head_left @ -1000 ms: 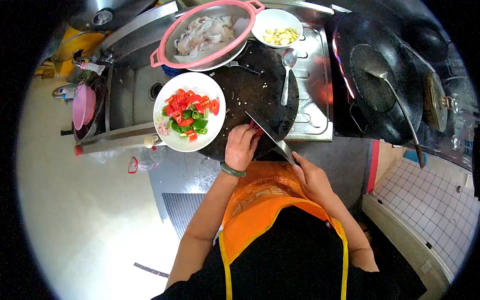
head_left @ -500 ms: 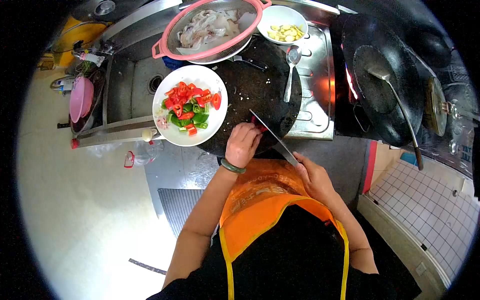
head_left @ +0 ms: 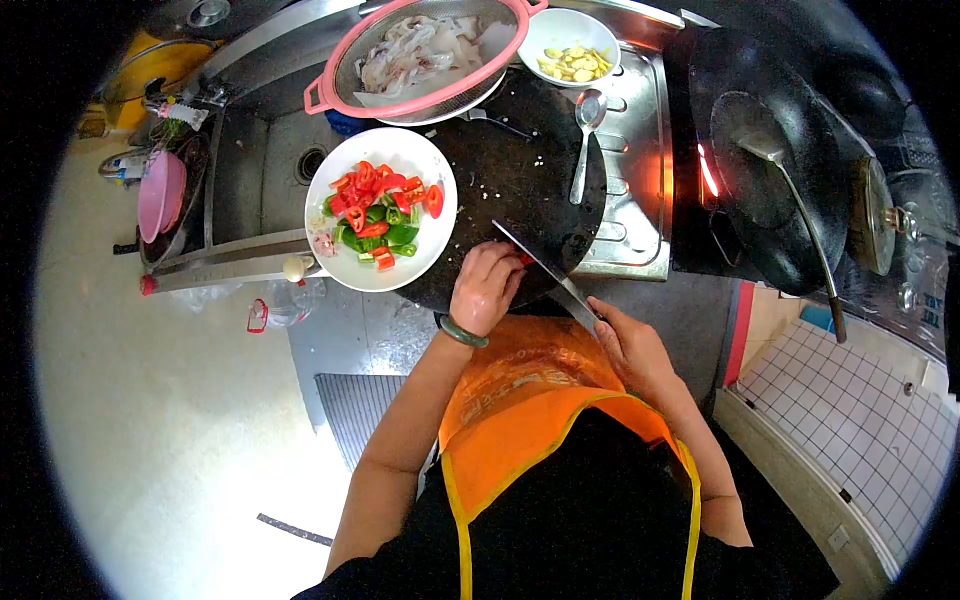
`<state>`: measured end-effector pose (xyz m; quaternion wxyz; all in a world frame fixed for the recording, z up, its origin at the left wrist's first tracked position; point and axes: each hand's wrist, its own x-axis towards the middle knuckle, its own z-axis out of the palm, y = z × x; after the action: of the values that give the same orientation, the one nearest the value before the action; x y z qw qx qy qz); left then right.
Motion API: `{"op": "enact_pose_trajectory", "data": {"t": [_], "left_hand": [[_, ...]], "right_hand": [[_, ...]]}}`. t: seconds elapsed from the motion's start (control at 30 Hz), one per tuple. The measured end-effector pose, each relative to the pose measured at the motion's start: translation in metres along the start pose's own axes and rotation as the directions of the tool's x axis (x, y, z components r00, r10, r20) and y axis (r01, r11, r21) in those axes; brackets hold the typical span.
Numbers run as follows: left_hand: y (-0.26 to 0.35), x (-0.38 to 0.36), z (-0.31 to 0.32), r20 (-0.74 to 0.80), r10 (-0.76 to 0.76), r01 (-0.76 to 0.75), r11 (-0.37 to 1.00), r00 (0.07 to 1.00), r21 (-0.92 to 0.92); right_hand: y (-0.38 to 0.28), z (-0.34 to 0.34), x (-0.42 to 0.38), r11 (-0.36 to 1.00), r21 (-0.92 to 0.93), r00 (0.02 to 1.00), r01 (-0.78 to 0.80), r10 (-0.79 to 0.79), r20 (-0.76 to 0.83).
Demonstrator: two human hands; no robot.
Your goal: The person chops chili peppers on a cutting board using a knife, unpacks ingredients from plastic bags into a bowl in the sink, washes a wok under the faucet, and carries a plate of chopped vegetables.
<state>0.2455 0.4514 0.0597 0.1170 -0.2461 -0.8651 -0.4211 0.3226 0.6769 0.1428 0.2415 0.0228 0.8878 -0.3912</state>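
On the dark round cutting board [head_left: 480, 165], my left hand [head_left: 487, 285], with a green bangle at its wrist, presses down with bent fingers on a red pepper piece [head_left: 526, 259], mostly hidden by the hand and blade. My right hand [head_left: 628, 343] is closed round the handle of a knife [head_left: 548, 265], whose blade slants across the board's near edge, beside my left fingertips. Left of them a white plate [head_left: 335, 262] of cut red and green peppers [head_left: 375, 232] overlaps the board. A metal spoon [head_left: 582, 160] lies on the board's right side.
A pink-rimmed strainer [head_left: 320, 92] with pale, whitish food and a white bowl [head_left: 540, 32] of yellow slices stand at the back. The sink [head_left: 240, 180] is at left. A black wok [head_left: 745, 190] with a ladle [head_left: 800, 205] sits on the right, near a glowing orange-red light.
The knife blade and my right hand have shifted slightly. The pepper under my left hand shows less; my left hand stays in nearly the same place.
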Motion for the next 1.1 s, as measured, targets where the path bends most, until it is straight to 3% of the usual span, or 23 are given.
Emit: {"op": "enact_pose_trajectory", "data": {"t": [0.17,0.47,0.6,0.8,0.87,0.93,1.0,1.1], "left_hand": [[-0.002,0.0,0.0,0.025,0.006,-0.006,1.0,1.0,0.017],[-0.005,-0.011,0.006,0.008,0.054,-0.055,0.996,0.999,0.076],[-0.002,-0.01,0.001,0.0,0.108,-0.108,0.989,0.994,0.098],[-0.006,-0.015,0.004,-0.02,-0.011,0.012,1.0,1.0,0.023],[-0.021,-0.039,0.023,0.074,-0.337,0.343,0.883,0.938,-0.32],[-0.021,-0.036,0.021,0.096,-0.341,0.354,0.875,0.935,-0.33],[-0.02,-0.026,0.011,0.038,-0.038,0.038,0.999,0.999,-0.023],[-0.012,-0.017,0.004,0.008,-0.05,0.05,0.998,0.999,0.025]], "right_hand": [[0.004,-0.016,-0.002,0.999,-0.054,0.996,-0.002,0.007,0.086],[0.01,0.003,-0.011,0.999,0.023,0.999,-0.022,0.021,0.05],[0.01,0.015,-0.017,0.997,-0.077,1.0,0.02,-0.021,-0.008],[-0.006,0.006,-0.031,0.962,-0.264,0.997,0.072,-0.076,-0.003],[0.0,0.011,-0.034,0.941,-0.32,0.992,0.109,-0.124,-0.028],[-0.005,0.008,-0.036,0.935,-0.343,0.995,0.093,-0.101,-0.004],[-0.007,0.008,-0.035,0.932,-0.352,0.996,0.083,-0.084,0.011],[-0.01,0.009,-0.027,0.927,-0.373,0.998,0.05,-0.033,0.053]]}}
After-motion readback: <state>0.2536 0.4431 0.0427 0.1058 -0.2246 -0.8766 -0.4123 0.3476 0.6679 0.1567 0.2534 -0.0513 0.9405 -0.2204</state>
